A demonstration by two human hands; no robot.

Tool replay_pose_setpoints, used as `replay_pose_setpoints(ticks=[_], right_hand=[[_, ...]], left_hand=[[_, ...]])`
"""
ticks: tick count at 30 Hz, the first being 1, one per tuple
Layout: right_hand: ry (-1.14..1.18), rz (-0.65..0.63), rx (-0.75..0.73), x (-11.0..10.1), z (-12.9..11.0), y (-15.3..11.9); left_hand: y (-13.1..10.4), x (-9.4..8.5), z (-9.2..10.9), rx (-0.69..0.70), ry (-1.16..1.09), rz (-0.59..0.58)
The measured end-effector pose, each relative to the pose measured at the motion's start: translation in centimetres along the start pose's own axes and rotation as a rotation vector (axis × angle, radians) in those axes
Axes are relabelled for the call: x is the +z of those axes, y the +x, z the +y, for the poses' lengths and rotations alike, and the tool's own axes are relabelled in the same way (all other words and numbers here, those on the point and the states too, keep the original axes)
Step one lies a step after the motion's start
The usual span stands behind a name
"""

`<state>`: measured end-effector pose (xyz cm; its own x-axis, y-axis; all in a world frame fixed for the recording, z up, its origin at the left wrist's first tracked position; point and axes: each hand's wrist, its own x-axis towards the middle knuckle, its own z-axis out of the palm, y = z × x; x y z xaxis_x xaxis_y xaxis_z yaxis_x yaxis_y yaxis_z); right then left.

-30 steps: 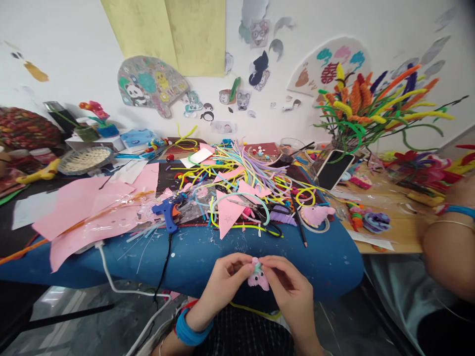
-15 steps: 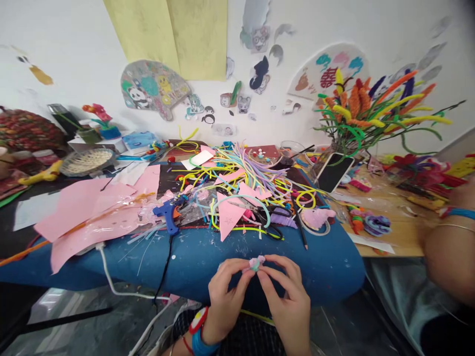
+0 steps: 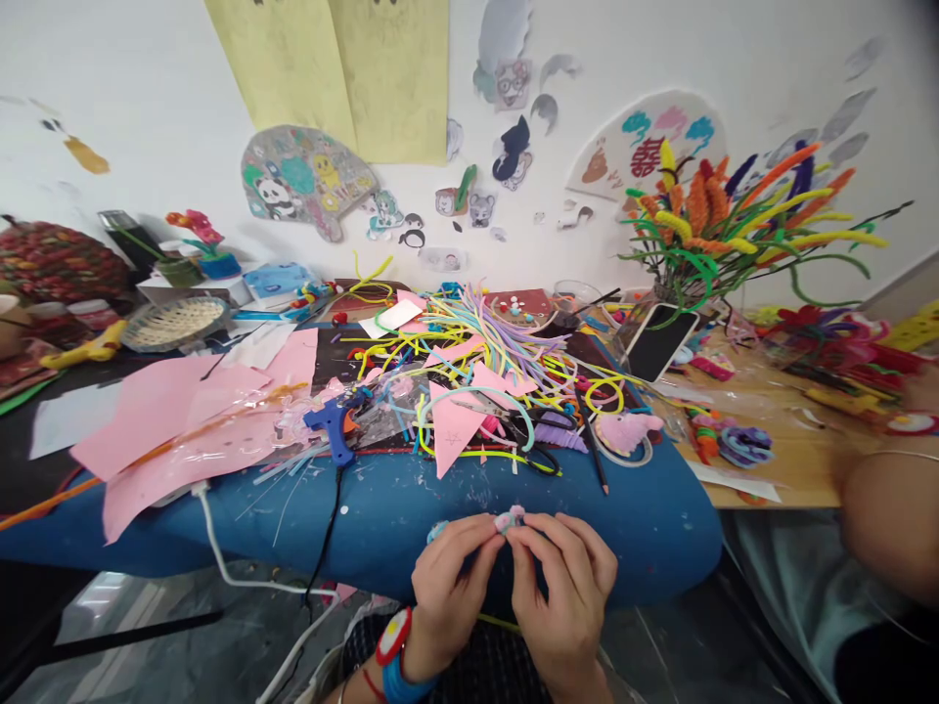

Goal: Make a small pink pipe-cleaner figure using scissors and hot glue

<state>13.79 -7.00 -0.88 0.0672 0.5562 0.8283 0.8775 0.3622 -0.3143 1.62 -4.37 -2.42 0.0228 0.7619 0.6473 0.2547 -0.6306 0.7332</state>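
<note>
A small pink and light-blue fuzzy piece (image 3: 509,519) is pinched between the fingertips of both hands, above the front edge of the blue table cover. My left hand (image 3: 456,577), with a red and blue band at its wrist, grips the piece from the left. From the right, my right hand (image 3: 561,577) holds it with thumb and fingers closed. Much of the piece is hidden behind the fingertips. A bit of light blue (image 3: 437,531) shows behind my left hand.
Scissors (image 3: 488,406), a blue glue gun (image 3: 334,426), pink sheets (image 3: 183,411) and a heap of pipe cleaners (image 3: 499,332) lie beyond the hands. A phone (image 3: 661,341) leans at the right. Another person's arm (image 3: 891,518) is at the far right.
The small piece has turned between my fingertips, and the fingers of my right hand have curled in more. A light-blue bit now shows behind my left hand. The other person's arm has shifted slightly.
</note>
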Motion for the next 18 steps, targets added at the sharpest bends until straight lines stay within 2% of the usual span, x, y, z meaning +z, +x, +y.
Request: replay_pose_setpoints(ticks=[3, 6, 8, 10, 14, 18], right_hand=[[0.116, -0.042, 0.042, 0.1, -0.1, 0.2], [0.28, -0.09, 0.194, 0.2, -0.2, 0.4], [0.353, -0.133, 0.288, 0.2, -0.1, 0.6], [0.407, -0.189, 0.34, 0.0, 0.1, 0.8], [0.476, -0.284, 0.388, -0.4, 0.8, 1.1], [0.535, -0.378, 0.409, -0.6, 1.1, 1.2]], left_hand=[[0.1, 0.3, 0.8, -0.279, -0.138, 0.054], [0.4, 0.6, 1.1, -0.578, -0.329, 0.062], [0.6, 0.7, 1.1, -0.695, -0.437, 0.035], [0.8, 0.6, 0.9, -0.733, -0.5, -0.027], [1.1, 0.4, 0.4, -0.699, -0.468, -0.173], [0.9, 0.2, -0.1, -0.655, -0.414, -0.195]])
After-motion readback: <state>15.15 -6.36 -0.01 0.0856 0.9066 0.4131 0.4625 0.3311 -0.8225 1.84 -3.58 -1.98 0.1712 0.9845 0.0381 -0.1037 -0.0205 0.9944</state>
